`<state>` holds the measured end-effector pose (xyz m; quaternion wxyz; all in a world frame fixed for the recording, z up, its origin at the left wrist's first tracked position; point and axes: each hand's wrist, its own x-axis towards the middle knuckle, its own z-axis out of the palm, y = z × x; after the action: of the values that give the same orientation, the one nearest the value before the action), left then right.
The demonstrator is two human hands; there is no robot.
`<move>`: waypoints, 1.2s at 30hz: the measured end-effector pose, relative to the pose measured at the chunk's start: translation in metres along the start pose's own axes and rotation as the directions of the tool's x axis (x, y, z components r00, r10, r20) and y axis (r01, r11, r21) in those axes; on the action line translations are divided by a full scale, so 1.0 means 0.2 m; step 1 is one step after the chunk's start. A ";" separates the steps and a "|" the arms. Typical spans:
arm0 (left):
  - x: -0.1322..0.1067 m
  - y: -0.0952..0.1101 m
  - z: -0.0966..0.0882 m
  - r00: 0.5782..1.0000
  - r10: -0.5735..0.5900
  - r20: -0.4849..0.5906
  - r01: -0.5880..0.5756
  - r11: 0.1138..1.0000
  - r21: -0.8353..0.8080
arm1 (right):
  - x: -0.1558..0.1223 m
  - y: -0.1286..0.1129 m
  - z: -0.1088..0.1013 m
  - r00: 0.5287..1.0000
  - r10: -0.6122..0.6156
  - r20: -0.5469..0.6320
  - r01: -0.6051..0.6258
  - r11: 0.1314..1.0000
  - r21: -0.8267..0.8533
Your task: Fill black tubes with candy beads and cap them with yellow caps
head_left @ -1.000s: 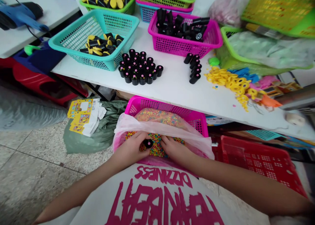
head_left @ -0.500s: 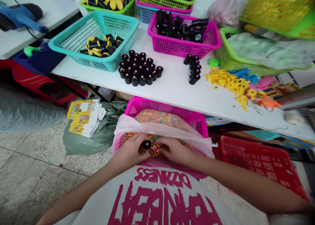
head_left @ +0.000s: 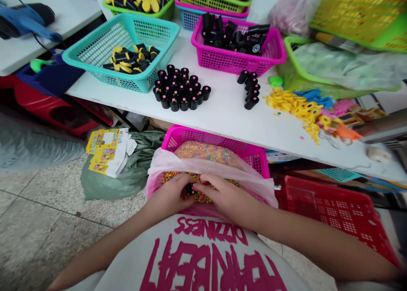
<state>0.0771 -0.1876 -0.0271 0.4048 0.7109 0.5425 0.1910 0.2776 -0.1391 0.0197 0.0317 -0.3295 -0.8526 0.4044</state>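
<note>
Low over a plastic bag (head_left: 168,160) of small coloured beads (head_left: 206,197), my left hand (head_left: 173,192) is closed round a small black cylinder (head_left: 190,188), mostly hidden by the fingers. My right hand (head_left: 219,192) reaches in from the other side, fingers bent together, with its fingertips at the cylinder's top. What it pinches, if anything, is too small to make out. The open bag sits in a pink basket (head_left: 262,166) by my body. On the white table (head_left: 219,117) ahead, several black cylinders (head_left: 181,89) with pink centres stand grouped, and a short row (head_left: 252,91) stands further right.
A turquoise basket (head_left: 76,66) holds black-and-yellow pieces; a magenta basket (head_left: 238,62) holds black tubes. Yellow rings (head_left: 299,106) lie loose at the right. A red crate (head_left: 337,210) stands low right, a green bag (head_left: 104,191) on the floor left. A blue heat gun (head_left: 28,21) lies far left.
My right hand has moved left and up to the cylinder, its fingertips leaving the beads and now covering much of the cylinder's top. My left hand keeps its hold.
</note>
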 end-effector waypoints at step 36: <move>0.56 -0.11 -0.57 0.751 -0.081 -0.655 0.250 0.953 0.169 | 0.14 0.48 0.23 0.970 0.038 0.240 0.033 0.957 -0.287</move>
<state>0.0202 -0.0396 0.0053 0.1191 0.5959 0.7285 0.3162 0.2916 -0.1091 -0.0849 -0.1219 -0.2797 -0.8994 0.3131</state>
